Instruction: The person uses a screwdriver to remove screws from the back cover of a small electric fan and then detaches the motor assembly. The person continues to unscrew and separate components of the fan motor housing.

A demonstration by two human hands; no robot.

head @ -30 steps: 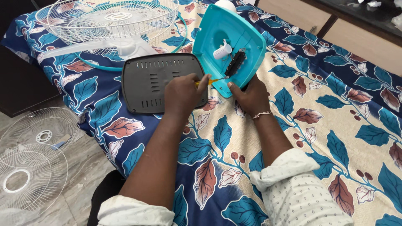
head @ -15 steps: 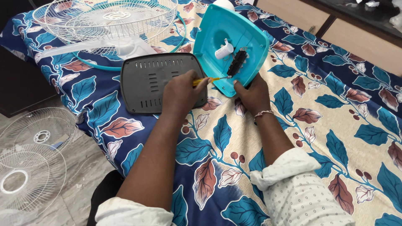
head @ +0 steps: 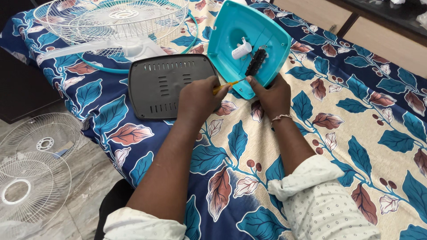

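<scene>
A blue leaf-patterned bedsheet [head: 356, 146] bears a white wire fan guard [head: 115, 22], a dark grey vented plastic cover plate [head: 160, 86] already off and lying flat, and a tilted turquoise plastic fan base [head: 231, 31]; the left hand [head: 200, 95] grips a yellow-handled screwdriver [head: 224, 85] aimed at the base's lower edge; the right hand [head: 271, 93] pinches that edge; since earlier, the base sits slightly more upright, and inner parts remain mounted

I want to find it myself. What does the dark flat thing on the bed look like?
On the leaf-patterned bedsheet, look just left of the tilted turquoise fan base. The dark grey plate lies flat there, beside the left hand. Unlike the white wire grille, it is solid with short slots.
</scene>
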